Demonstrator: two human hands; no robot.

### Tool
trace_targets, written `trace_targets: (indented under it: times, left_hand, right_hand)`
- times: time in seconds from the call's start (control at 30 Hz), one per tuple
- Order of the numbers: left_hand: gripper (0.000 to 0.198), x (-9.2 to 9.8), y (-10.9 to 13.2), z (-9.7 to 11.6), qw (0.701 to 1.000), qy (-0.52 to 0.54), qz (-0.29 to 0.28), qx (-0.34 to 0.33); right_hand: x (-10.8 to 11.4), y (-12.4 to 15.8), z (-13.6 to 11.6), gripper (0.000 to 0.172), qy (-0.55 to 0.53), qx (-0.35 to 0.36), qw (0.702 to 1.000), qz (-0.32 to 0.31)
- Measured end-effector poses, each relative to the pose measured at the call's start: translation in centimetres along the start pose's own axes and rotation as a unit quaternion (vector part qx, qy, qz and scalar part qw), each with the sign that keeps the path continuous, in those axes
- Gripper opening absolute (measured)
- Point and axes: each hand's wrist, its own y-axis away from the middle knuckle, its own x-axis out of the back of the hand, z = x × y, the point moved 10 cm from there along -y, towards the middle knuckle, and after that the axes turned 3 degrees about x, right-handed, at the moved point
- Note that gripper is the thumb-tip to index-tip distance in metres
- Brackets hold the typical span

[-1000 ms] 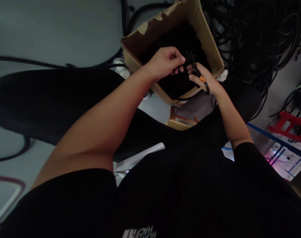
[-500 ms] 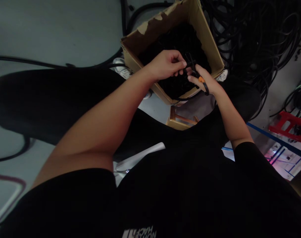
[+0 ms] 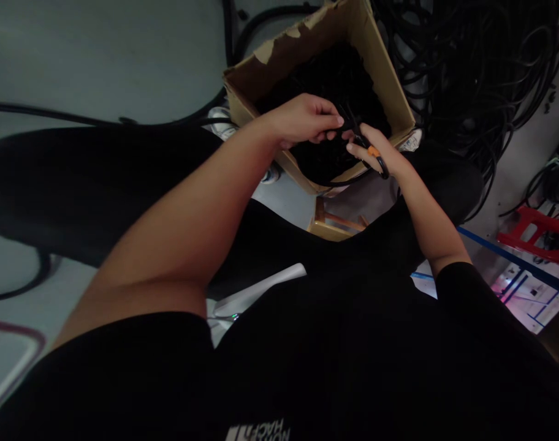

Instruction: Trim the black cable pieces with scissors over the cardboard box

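Two hands are working tight together right over the box! Our left hand [image 3: 300, 119] is closed up, its fingertips pinching a black cable [image 3: 348, 125] just beside the tips of the scissors [image 3: 374, 151]. Our right hand [image 3: 376, 153] is grasping those scissors, fingers curled around the black handle, with a bit of orange showing near the middle. Both hands sit above a cardboard box [image 3: 380, 79] with a torn inner lining, packed with a dark pile of cables [image 3: 325, 73], and a thin cable loop [image 3: 339, 183] lies along its near edge. Just right of the box, we've got a big tangled heap of black hoses [image 3: 463, 61]. Under the box sits a wooden frame [image 3: 328, 226], a white shoe [image 3: 222, 119] touches its left corner, and out on the grey floor [image 3: 100, 61] we can see a long black cable [image 3: 54, 113], a blue tape line [image 3: 513, 257] and a red stool [image 3: 537, 229].
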Motion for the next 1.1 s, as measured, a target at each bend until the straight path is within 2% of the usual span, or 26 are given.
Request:
trace_targets:
  times: [0.2, 0.3, 0.43, 0.7, 0.8, 0.9, 0.97, 1.03, 1.1]
  left_hand:
    - [0.069, -0.2, 1.1, 0.9, 0.995, 0.080, -0.052, 0.032]
    - [0.068, -0.6, 0.9, 0.2, 0.991, 0.082, -0.088, 0.049]
    - [0.060, -1.3, 0.8, -1.2, 0.987, 0.074, -0.117, 0.087]
    - [0.059, 0.4, 0.7, -1.0, 0.989, 0.100, -0.082, 0.065]
    - [0.042, 1.0, 0.5, -1.1, 0.986, 0.150, -0.047, 0.053]
    - [0.017, 1.4, 0.2, -1.1, 0.978, 0.209, 0.012, 0.016]
    - [0.008, 1.3, -0.1, -1.2, 0.973, 0.228, 0.034, -0.008]
    - [0.014, 1.1, -0.5, -1.4, 0.972, 0.231, 0.040, -0.025]
    - [0.028, 1.2, -0.8, -1.7, 0.973, 0.223, 0.046, -0.038]
  right_hand:
    - [1.3, 1.2, -3.6, 0.095, 0.008, 0.006, 1.000, -0.016]
    - [1.2, 1.8, -5.3, 0.091, -0.003, -0.002, 1.000, -0.029]
    - [1.1, 1.6, -5.7, 0.085, 0.009, -0.003, 1.000, -0.026]
    - [1.6, 1.8, -5.4, 0.091, -0.007, -0.013, 1.000, -0.021]
    - [0.9, 1.8, -4.5, 0.095, -0.019, -0.017, 0.999, -0.021]
    - [-0.1, 1.2, -3.3, 0.098, -0.012, 0.000, 1.000, -0.020]
    - [-0.2, 0.7, -2.9, 0.099, 0.005, 0.013, 1.000, -0.011]
    - [0.0, 0.5, -2.7, 0.098, 0.023, 0.022, 1.000, -0.004]
    - [0.3, 0.5, -2.9, 0.095, 0.039, 0.031, 0.999, -0.011]
